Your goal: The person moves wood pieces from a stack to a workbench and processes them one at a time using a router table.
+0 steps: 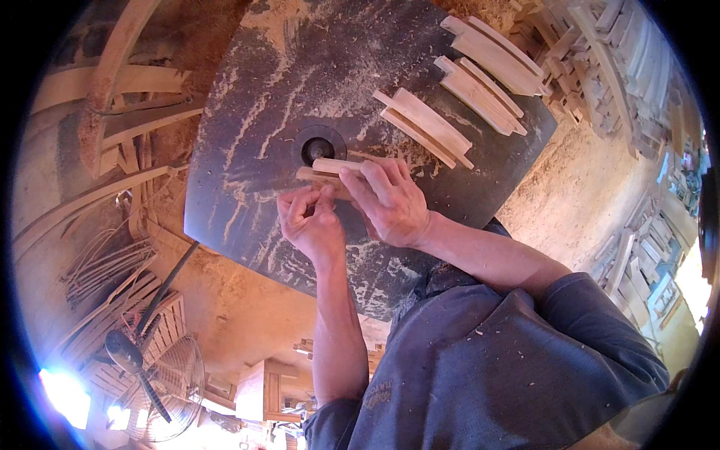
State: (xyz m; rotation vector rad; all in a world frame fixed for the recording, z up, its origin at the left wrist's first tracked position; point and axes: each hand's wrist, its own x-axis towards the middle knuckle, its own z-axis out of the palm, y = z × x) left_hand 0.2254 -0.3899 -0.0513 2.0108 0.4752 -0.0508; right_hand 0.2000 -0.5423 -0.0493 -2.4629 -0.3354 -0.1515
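Observation:
A short pale wooden piece [335, 166] lies in front of the round dark cutter opening [319, 147] in the machine table. My right hand [391, 201] grips the piece from above, its fingers bent over the right part. Close on its left, my left hand [311, 221] is closed, thumb and forefinger pinched at the near edge of the same piece. The fingers cover much of the wood, and its underside is hidden. Whether the wood touches the cutter, I cannot tell.
Grooved, slightly curved wooden pieces [426, 126] lie in groups along the right of the dark, sawdust-streaked table [247, 97]. Stacked wood [630, 82] stands beyond at the right. Long curved timbers [112, 82] lean at the left. A fan [169, 382] stands at the lower left.

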